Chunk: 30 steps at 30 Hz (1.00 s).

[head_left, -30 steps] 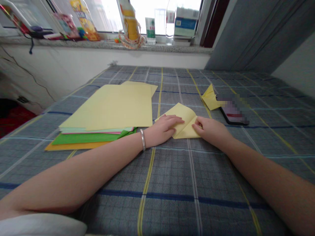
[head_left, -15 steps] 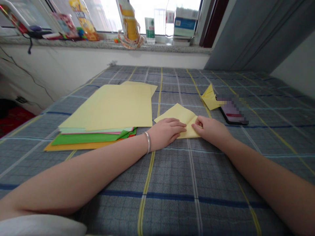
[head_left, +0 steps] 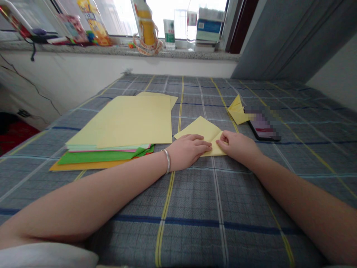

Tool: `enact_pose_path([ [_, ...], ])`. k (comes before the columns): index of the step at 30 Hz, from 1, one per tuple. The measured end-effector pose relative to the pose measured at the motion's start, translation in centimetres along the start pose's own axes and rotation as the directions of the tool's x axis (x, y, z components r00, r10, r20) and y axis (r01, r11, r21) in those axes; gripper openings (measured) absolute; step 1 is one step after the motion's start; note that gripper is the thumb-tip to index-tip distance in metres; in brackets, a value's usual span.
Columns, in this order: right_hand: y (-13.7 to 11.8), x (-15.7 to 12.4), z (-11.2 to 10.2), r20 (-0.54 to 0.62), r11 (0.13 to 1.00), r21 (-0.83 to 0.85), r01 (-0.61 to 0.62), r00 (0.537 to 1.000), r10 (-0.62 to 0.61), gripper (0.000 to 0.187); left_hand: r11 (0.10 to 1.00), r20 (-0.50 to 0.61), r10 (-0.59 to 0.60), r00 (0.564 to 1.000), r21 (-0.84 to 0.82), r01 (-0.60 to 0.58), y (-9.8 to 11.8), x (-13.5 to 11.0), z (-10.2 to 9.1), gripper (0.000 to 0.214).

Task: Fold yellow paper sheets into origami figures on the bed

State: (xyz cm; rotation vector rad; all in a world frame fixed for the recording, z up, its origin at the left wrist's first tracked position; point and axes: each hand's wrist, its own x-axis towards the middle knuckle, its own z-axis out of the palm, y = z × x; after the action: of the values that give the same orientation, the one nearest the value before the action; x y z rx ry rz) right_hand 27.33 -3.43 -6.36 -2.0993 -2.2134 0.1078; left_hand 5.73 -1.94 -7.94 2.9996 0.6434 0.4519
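Observation:
A folded yellow paper (head_left: 201, 129) lies on the grey checked cloth (head_left: 195, 208) in the middle. My left hand (head_left: 187, 149), with a silver bangle on the wrist, lies flat on the paper's near left part, fingers stretched out and pressing it down. My right hand (head_left: 237, 146) rests at the paper's right corner, its fingers curled and pinching the folded edge there. Both forearms reach in from the bottom corners.
A stack of coloured sheets (head_left: 119, 130), yellow on top with green and orange beneath, lies to the left. A small folded yellow piece (head_left: 237, 110) and a phone (head_left: 263, 124) lie to the right. Bottles and boxes stand on the window sill (head_left: 156, 52) behind.
The paper's raised flap has been pressed flatter. My left hand slid a little toward me over the paper, and my right hand stays at the right corner.

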Motion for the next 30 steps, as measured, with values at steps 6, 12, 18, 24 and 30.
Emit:
enact_pose_path([
  [6,0.4,-0.1,0.8,-0.249,0.966,-0.030,0.256,0.934,-0.255,0.015,1.000,-0.013,-0.017,1.000,-0.005,0.017,0.1,0.2,0.2,0.032],
  [12,1.6,-1.6,1.1,-0.276,0.789,0.047,0.613,0.767,-0.579,0.020,0.999,-0.010,-0.033,0.999,0.006,0.033,0.4,0.3,0.2,0.031],
  [18,2.5,-3.4,0.9,-0.273,0.663,-0.093,0.743,0.622,-0.734,0.030,0.999,-0.017,-0.032,0.999,-0.010,0.031,0.4,0.2,0.2,0.032],
  [24,1.9,-3.8,0.5,-0.217,0.594,-0.078,0.800,0.568,-0.794,0.037,1.000,-0.033,-0.030,0.999,-0.008,0.029,0.3,0.3,0.3,0.029],
  [30,1.5,-3.9,0.4,-0.131,0.603,-0.166,0.780,0.589,-0.797,0.037,0.999,-0.028,-0.039,0.999,-0.019,0.039,0.3,0.4,0.1,0.026],
])
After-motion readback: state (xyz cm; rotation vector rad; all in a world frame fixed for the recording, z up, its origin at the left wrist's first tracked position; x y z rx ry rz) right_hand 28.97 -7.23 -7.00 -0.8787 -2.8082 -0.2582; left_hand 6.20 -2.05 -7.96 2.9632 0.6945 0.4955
